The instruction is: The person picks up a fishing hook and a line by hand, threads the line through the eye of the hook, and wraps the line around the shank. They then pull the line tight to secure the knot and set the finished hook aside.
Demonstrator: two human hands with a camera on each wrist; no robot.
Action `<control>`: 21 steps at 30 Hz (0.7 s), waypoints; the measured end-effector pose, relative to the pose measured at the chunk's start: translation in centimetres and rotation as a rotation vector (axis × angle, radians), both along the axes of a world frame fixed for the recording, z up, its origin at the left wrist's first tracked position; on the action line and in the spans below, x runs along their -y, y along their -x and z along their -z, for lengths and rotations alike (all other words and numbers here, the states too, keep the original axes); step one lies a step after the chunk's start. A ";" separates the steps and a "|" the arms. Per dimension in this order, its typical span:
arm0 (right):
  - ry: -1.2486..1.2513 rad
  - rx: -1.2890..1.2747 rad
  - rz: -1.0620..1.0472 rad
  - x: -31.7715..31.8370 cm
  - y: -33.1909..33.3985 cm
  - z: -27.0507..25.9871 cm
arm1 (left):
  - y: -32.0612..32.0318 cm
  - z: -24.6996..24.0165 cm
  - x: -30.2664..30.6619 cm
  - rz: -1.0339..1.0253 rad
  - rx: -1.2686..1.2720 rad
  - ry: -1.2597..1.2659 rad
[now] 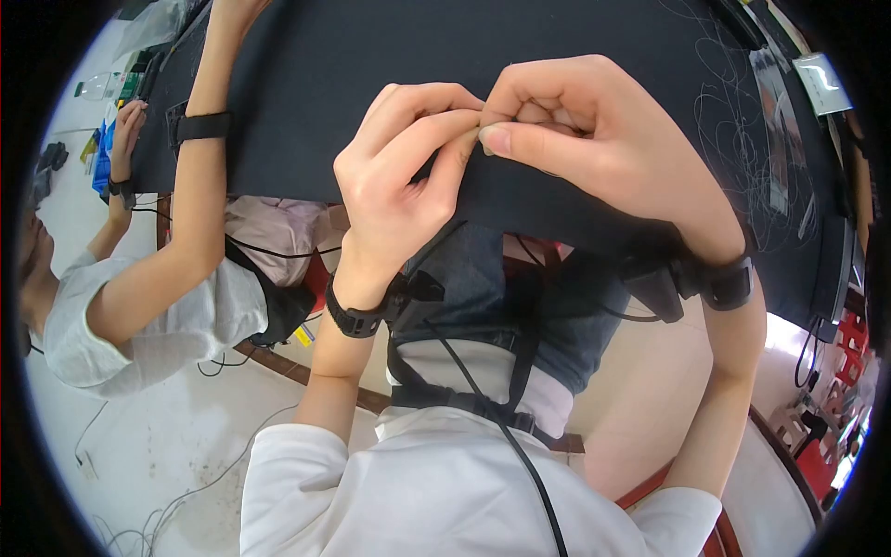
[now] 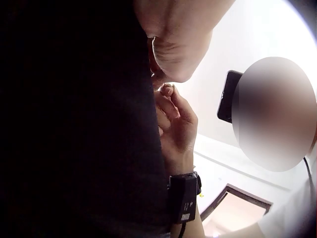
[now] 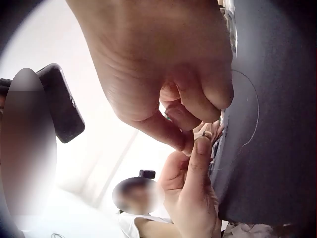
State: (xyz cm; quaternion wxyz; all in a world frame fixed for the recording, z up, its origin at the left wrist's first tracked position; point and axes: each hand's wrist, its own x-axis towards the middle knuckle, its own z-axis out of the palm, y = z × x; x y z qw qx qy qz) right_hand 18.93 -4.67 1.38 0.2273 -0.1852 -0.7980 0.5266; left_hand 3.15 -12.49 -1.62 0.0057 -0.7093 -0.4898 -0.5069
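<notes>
My left hand and right hand meet fingertip to fingertip above the black table. Thumb and index finger of each pinch something tiny, mostly hidden by the fingertips. A thin strand curves out from beside the right hand over the dark tabletop in the right wrist view. Small green specks show between the right fingers there, and the left thumb presses up close under them. The right hand's other fingers are curled into its palm. I cannot tell exactly what the pinched piece is.
Loose tangled thin strands and clear plastic strips lie on the table's right side. Another person's arm reaches across the left end. A black cable runs down my front.
</notes>
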 end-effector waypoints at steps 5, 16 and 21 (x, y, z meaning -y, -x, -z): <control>0.063 -0.062 -0.004 -0.5 0.1 0.4 | 0.1 -0.2 0.1 0.035 0.021 0.008; 0.098 0.006 0.035 -0.7 -0.3 -0.2 | 0.1 0.0 0.0 0.078 0.014 0.003; 0.097 0.003 0.001 -0.6 -0.3 -0.2 | 0.1 0.0 0.1 0.077 0.010 0.020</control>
